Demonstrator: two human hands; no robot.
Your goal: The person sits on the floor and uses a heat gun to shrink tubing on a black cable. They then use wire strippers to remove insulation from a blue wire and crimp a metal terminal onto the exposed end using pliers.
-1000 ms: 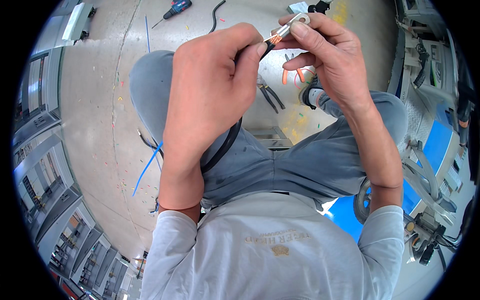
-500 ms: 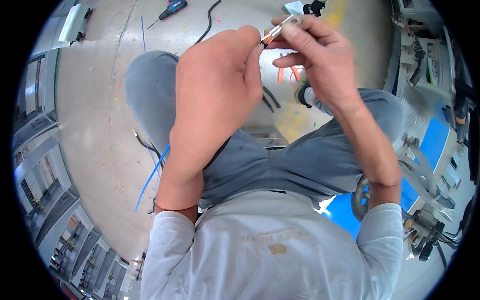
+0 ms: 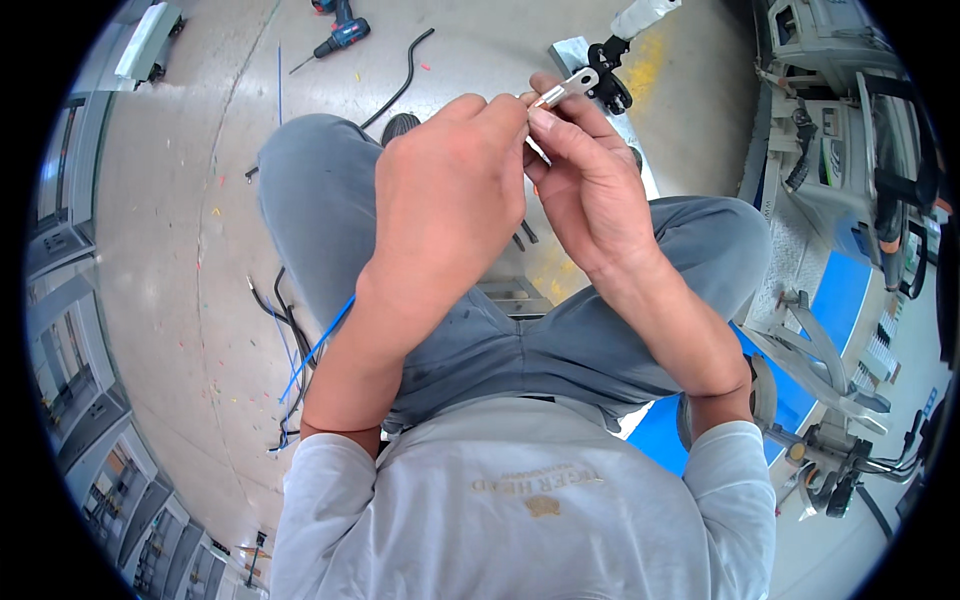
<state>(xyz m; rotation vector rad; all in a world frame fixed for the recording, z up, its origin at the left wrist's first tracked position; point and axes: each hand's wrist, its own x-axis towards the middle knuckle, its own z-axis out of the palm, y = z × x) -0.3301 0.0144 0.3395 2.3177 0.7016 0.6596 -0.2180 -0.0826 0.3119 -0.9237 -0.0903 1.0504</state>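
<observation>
My left hand [image 3: 450,190] is closed in a pinch above my lap, back of the hand toward me, on a cable end that is mostly hidden. A little bare copper [image 3: 538,104] shows between the hands. My right hand [image 3: 595,205] meets it from the right, thumb and fingers closed on a silver cable lug [image 3: 568,87]. The lug's flat, holed tongue points up and to the right, and its barrel is at the copper; how deep the strands sit cannot be seen. A thin blue wire [image 3: 318,348] shows beside my left forearm.
On the floor ahead lie a cordless drill [image 3: 343,34] and a bent black cable [image 3: 408,75]. A black tool with a white-wrapped end [image 3: 610,75] is beyond my right hand. More black cables [image 3: 290,315] lie at my left. Metal equipment [image 3: 830,370] stands at the right.
My right hand has shifted left and down, closer around the lug's barrel, and less copper shows. The view has shifted: the black tool shows more, and orange-handled pliers are no longer visible.
</observation>
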